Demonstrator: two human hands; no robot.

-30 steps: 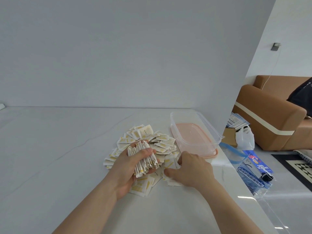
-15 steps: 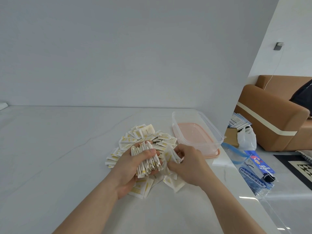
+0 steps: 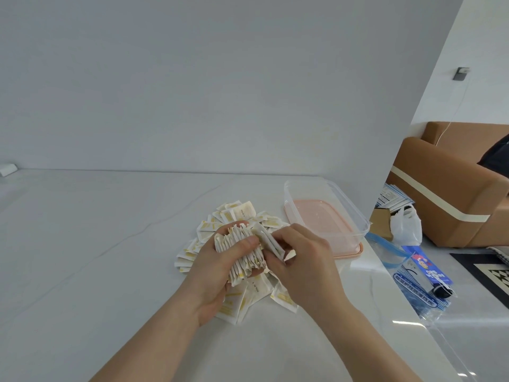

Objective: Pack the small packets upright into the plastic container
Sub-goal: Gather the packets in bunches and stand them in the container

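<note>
My left hand [image 3: 217,271] grips a thick bundle of packets [image 3: 242,255] stood on edge, thumb pressed across the front, fingers [image 3: 234,226] curled behind. My right hand [image 3: 300,260] pinches a few more packets [image 3: 271,242], pressed flat against the bundle's 3 o'clock side, touching it. Both hands sit above the loose pile of packets [image 3: 234,213] spread flat on the white table [image 3: 96,244]; pile shows at 12, 9 and 6 o'clock of my hands. Plastic container [image 3: 355,216] at 2 o'clock of the bundle, near the table's right edge, resting on a pink lid [image 3: 349,253]. No packets visible inside it.
</note>
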